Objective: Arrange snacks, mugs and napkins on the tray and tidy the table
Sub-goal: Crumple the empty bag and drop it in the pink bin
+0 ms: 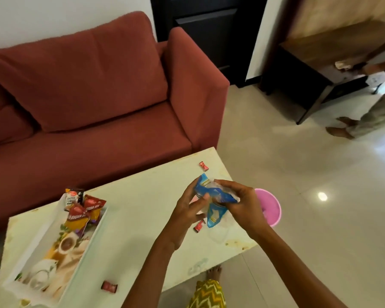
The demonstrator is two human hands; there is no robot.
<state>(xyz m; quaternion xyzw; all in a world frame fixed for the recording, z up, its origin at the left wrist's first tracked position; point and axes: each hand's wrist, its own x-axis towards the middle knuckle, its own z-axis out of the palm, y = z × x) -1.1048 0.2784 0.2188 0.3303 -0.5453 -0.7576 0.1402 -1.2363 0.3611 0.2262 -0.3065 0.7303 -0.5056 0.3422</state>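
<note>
Both hands hold a crumpled blue and clear plastic wrapper above the right end of the pale table. My left hand grips its left side and my right hand pinches its right side. A white printed tray lies on the table's left part, with several red and orange snack packets at its far end. Three small red candies lie loose on the table: one far, one under my hands, one near the front edge.
A pink bin stands on the floor just right of the table. A red sofa runs behind the table. Another person's feet stand at the far right near a dark side table. My own foot shows below the table edge.
</note>
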